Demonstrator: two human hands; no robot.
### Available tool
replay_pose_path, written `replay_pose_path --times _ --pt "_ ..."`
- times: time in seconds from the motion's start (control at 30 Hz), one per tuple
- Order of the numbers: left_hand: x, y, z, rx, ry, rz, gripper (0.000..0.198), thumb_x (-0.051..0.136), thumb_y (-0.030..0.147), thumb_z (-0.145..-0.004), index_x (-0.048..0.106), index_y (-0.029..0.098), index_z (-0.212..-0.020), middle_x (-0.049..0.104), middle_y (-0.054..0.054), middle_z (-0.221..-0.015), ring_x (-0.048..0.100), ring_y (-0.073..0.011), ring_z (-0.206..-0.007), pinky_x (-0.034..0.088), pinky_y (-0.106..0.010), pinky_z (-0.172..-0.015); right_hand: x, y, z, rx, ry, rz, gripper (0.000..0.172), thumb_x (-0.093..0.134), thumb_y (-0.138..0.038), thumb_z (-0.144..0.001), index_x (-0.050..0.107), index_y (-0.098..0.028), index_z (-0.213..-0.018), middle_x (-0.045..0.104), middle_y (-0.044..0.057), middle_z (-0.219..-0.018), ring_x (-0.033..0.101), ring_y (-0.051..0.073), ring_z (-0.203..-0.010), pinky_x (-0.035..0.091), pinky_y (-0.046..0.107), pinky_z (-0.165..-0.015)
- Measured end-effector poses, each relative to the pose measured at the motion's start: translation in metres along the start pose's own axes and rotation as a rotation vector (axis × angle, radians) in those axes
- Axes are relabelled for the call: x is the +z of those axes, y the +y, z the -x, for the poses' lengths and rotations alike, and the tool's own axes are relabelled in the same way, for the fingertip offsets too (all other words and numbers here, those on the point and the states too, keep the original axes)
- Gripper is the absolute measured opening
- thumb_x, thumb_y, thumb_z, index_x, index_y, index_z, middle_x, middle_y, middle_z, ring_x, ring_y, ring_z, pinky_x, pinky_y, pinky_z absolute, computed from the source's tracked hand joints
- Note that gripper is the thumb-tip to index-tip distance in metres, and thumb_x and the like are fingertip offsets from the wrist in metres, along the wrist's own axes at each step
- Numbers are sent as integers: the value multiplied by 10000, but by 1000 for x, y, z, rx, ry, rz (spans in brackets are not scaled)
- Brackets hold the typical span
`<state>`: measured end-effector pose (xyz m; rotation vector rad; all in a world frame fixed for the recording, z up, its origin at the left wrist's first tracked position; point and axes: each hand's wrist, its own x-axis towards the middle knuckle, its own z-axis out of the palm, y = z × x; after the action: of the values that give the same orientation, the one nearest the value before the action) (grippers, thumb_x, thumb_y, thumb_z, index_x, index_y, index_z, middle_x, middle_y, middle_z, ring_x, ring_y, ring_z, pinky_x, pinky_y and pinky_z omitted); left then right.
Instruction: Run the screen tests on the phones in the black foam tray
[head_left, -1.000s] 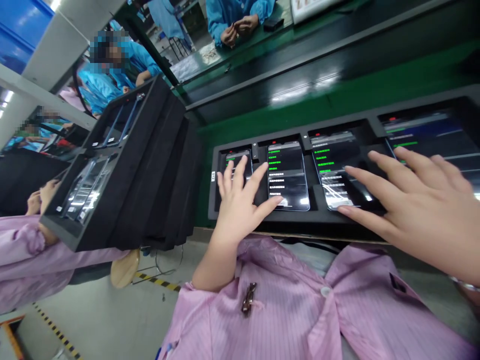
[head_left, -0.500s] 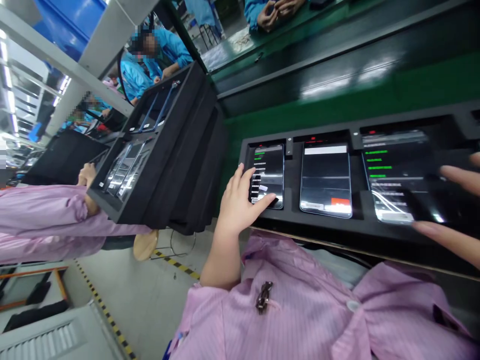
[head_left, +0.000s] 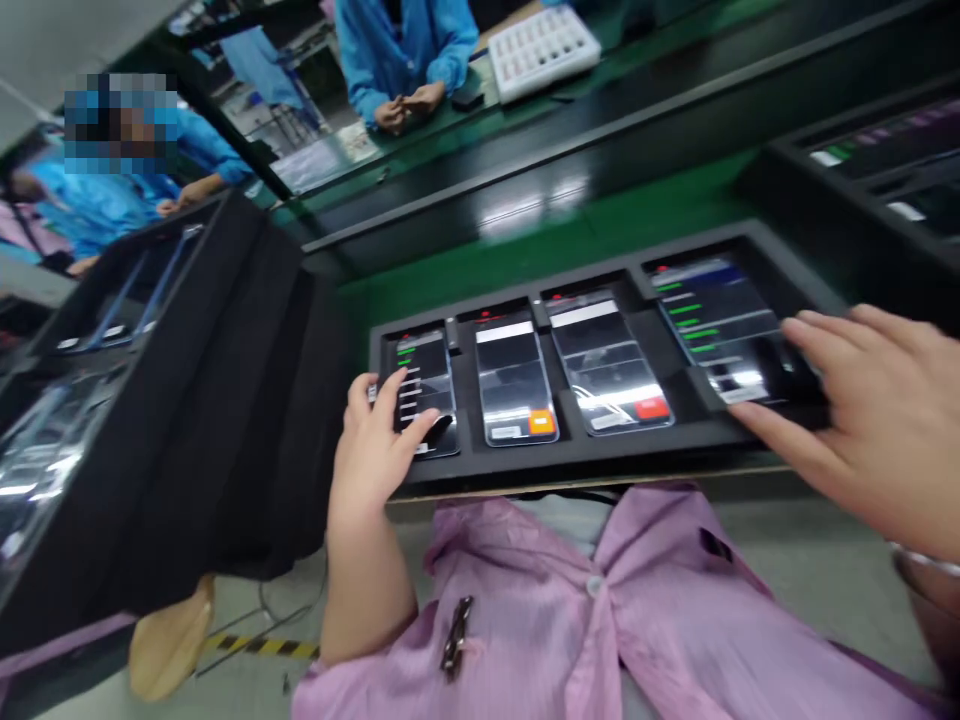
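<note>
A black foam tray (head_left: 517,462) holds a row of phones with lit screens. My left hand (head_left: 375,440) lies with fingers apart over the leftmost phone (head_left: 433,385), its thumb across the lower part of the screen. Beside that, a second phone (head_left: 514,385) shows a white bar and an orange block. The third phone (head_left: 611,360) has a white bar and a red block. Green lines of text show on the rightmost phone (head_left: 709,320). My right hand (head_left: 877,420) spreads its fingers at that phone's right side; whether the fingertips touch is unclear.
Stacked black foam trays (head_left: 225,400) with phones stand at the left. Another dark tray (head_left: 847,180) is at the right. Across the green bench (head_left: 600,225), a person in blue (head_left: 405,50) sits near a white compartment tray (head_left: 544,50). A wooden stool (head_left: 171,640) stands below.
The view has swung right, bringing more of the tray, my right hand and the right-hand tray into sight. My left hand stays at the leftmost phone.
</note>
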<state>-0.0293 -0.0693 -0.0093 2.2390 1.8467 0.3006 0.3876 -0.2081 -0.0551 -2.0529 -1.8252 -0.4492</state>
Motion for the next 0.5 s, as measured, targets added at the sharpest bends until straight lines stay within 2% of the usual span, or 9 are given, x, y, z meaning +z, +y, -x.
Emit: replay_pose_path --times 0.1,0.2,0.27,0.4,0.47,0.5 --pt "2 -3 0 -16 -11 -1 603 516 619 -970 542 302 -1483 365 -149 -1572 532 -433 -1336 544 -618 -1008 -10 0 -2 -111 55 -37 754 425 -612 -1006 284 -219 -1635 540 189 -1452 412 375 -1470 367 547 -1233" --pt "4 -7 2 -19 20 69 718 506 660 -956 427 300 -1572 380 -149 -1573 570 -415 -1299 545 -620 -1006 -11 -2 -4 -136 65 -24 715 473 -552 -1013 310 -210 -1619 546 192 -1440 425 386 -1457 390 564 -1210" --pt "6 -9 4 -1 66 120 752 505 669 -959 380 290 -1596 388 -145 -1582 571 -391 -1312 549 -578 -1022 -10 -3 -5 -152 72 -25 690 497 -535 -1010 372 -174 -1585 548 198 -1436 438 386 -1444 397 558 -1209" --pt "12 -14 6 47 153 172 686 525 636 -977 439 269 -1550 438 -132 -1566 487 -351 -1429 523 -491 -1090 -8 0 -4 -186 78 -1 536 497 -526 -1010 643 -99 -1299 585 200 -1387 470 408 -1406 440 565 -1166" --pt "13 -15 8 57 173 173 654 526 614 -988 457 260 -1534 456 -133 -1560 479 -341 -1439 495 -489 -1127 -9 2 -2 -176 61 7 524 461 -547 -1020 699 -109 -1182 592 187 -1384 467 411 -1407 444 576 -1157" --pt "13 -16 9 66 178 160 654 522 609 -992 454 250 -1535 463 -140 -1559 478 -345 -1439 479 -505 -1143 -10 3 -1 -160 43 -9 546 441 -570 -1024 701 -117 -1183 585 183 -1397 456 404 -1420 433 576 -1171"
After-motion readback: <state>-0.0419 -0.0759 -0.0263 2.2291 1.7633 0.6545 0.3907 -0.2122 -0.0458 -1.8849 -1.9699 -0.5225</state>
